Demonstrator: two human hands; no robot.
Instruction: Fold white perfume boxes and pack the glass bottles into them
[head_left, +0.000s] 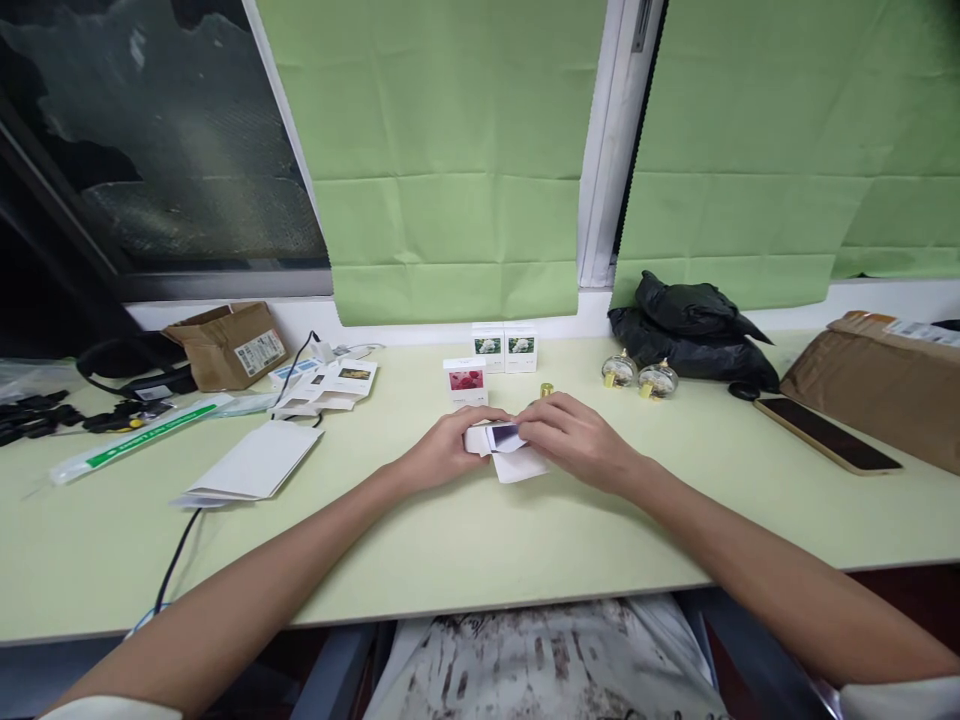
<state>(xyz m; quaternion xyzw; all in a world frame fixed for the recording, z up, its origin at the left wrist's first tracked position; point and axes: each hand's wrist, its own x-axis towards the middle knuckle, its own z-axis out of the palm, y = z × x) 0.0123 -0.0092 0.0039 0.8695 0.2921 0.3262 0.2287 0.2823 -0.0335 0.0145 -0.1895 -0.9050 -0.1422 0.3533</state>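
Note:
My left hand [442, 448] grips a small white cardboard box [478, 440] from its left side, above the table. The box's end facing me is open, with a white flap [520, 465] hanging down. My right hand [577, 440] has its fingers closed on the box's right side; the fingertips are partly hidden. Just behind the right hand a gold cap [547, 389] shows; what is under it is hidden. A white box with a pink flower picture [466, 383] stands behind my left hand. Farther back, two boxes with white flower pictures [504, 348] stand side by side.
Two round glass bottles [639, 376] stand right of centre, before black plastic bags [694, 330]. A phone [829, 435] lies by a brown package [885, 380]. Flattened cartons [326, 388], folded white card [255, 460], a cable [178, 560] and an open cardboard box [225, 345] are left.

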